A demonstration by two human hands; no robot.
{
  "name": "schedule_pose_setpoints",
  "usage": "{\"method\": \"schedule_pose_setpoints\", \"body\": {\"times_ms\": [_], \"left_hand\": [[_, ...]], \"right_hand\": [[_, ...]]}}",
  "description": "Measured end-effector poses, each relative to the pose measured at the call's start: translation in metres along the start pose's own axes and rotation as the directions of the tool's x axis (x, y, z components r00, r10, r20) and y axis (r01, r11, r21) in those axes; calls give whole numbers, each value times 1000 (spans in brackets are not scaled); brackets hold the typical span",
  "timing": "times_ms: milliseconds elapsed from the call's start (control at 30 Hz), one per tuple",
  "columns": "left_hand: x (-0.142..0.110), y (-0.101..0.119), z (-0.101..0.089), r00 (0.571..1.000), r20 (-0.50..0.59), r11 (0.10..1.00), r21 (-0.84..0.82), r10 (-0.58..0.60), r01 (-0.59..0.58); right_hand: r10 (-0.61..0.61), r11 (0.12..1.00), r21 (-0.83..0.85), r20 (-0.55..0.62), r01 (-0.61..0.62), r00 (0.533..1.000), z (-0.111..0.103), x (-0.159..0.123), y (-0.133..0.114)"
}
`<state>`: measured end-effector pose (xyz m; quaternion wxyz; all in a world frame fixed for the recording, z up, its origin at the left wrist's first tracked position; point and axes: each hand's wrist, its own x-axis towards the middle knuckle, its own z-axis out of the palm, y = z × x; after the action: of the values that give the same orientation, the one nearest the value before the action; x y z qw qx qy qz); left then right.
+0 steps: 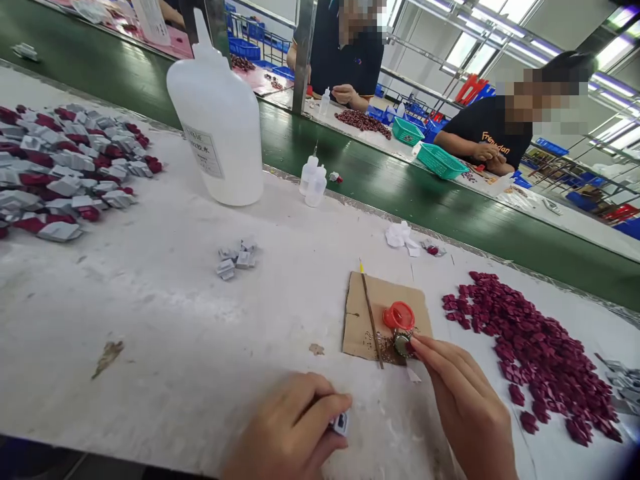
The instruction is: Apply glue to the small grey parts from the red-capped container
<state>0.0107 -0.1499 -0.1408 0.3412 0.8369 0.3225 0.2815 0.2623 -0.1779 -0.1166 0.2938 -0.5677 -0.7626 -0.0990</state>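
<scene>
My left hand point(290, 430) is closed around a small grey part point(341, 423) at the table's near edge. My right hand point(465, 400) reaches to a brown cardboard square point(365, 320); its fingertips pinch something small next to a round metal piece point(401, 344) and a red cap point(399, 315). A thin stick point(371, 320) lies across the cardboard. A heap of dark red parts point(530, 350) spreads to the right of that hand.
A big white plastic bottle point(217, 120) and two small dropper bottles point(313, 180) stand at the back. Grey and red assembled pieces point(65, 170) pile at left; several grey parts point(235, 259) lie mid-table. A green conveyor belt point(400, 193) runs behind, with two people and teal baskets point(440, 160) beyond.
</scene>
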Motion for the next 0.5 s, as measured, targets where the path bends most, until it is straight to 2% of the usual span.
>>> {"method": "schedule_pose_setpoints", "body": {"times_ms": [233, 300, 400, 500], "left_hand": [[2, 4, -3, 997, 24, 995, -70, -74, 75], [3, 5, -3, 997, 16, 993, -95, -71, 72], [5, 7, -2, 996, -1, 993, -78, -85, 85], [7, 11, 1, 990, -54, 992, 0, -127, 127]], "right_hand": [[-51, 998, -24, 92, 53, 995, -1, -2, 5], [-31, 999, -14, 54, 32, 998, -6, -2, -3], [99, 995, 25, -58, -98, 993, -12, -4, -24], [128, 974, 193, -35, -119, 991, -11, -11, -44]]}}
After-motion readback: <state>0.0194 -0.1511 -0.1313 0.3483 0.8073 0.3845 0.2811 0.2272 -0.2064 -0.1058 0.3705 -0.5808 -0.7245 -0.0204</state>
